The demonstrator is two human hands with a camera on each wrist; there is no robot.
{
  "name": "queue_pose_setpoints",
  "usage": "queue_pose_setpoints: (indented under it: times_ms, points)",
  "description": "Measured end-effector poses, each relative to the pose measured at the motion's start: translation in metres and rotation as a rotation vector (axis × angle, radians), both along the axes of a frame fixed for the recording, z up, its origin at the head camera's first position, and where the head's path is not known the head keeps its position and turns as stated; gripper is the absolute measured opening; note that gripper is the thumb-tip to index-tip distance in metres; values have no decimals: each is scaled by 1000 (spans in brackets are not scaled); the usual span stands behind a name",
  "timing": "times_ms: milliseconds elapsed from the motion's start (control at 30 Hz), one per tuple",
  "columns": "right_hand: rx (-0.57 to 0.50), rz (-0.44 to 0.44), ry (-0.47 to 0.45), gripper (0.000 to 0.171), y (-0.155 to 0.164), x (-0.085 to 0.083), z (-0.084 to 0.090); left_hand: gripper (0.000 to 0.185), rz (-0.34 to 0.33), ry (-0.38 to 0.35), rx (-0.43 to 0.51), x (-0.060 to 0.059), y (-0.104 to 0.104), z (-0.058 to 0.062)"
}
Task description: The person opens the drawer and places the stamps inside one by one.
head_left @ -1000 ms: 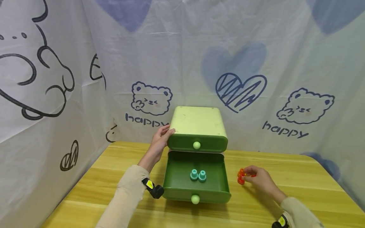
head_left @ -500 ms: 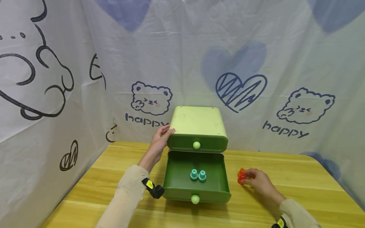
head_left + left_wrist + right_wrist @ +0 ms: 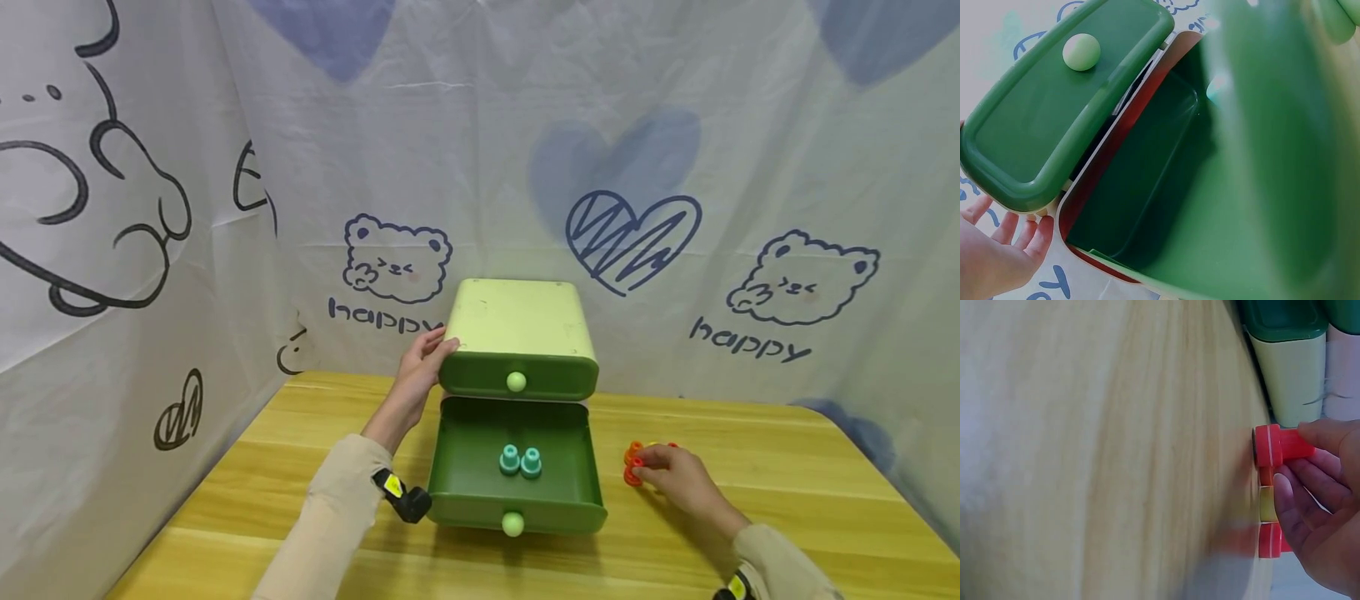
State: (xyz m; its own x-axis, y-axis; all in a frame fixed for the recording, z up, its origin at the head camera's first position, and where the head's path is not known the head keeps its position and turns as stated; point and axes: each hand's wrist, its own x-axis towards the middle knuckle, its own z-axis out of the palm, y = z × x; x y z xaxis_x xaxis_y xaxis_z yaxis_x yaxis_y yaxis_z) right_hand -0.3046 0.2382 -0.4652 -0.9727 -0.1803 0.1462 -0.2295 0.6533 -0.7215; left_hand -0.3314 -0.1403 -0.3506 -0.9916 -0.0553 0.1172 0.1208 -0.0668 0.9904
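Note:
A two-drawer cabinet (image 3: pixel 525 317) stands on the table, its upper drawer (image 3: pixel 480 375) closed and its lower drawer (image 3: pixel 555 500) pulled out. Against the cabinet's left side rests my left hand (image 3: pixel 412 379), with the thumb at the front top corner. Two teal stamps (image 3: pixel 509 460) stand side by side in the lower drawer. To the right of the cabinet, my right hand (image 3: pixel 686 483) pinches the handle of a red stamp (image 3: pixel 1269 445) whose base is on or just over the table. Beside it are an orange stamp (image 3: pixel 633 450), a yellow stamp (image 3: pixel 1267 504) and another red stamp (image 3: pixel 1269 540), partly hidden by the hand.
Round pale green knobs (image 3: pixel 513 524) stick out from both drawer fronts. A wooden table (image 3: pixel 795 475) lies under everything. White cloth (image 3: pixel 637 83) printed with hearts and bears hangs behind and at the sides.
My right hand has moved slightly onto the front red stamp, and its fingers have closed round the handle. The left hand, cabinet and teal stamps stay put.

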Motion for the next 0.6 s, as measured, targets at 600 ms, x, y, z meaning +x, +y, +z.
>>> queue_pose_setpoints:
  times_ms: [600]
  points:
    - [44, 26, 75, 21, -5, 1, 18, 58, 6, 5, 1, 1, 1, 1]
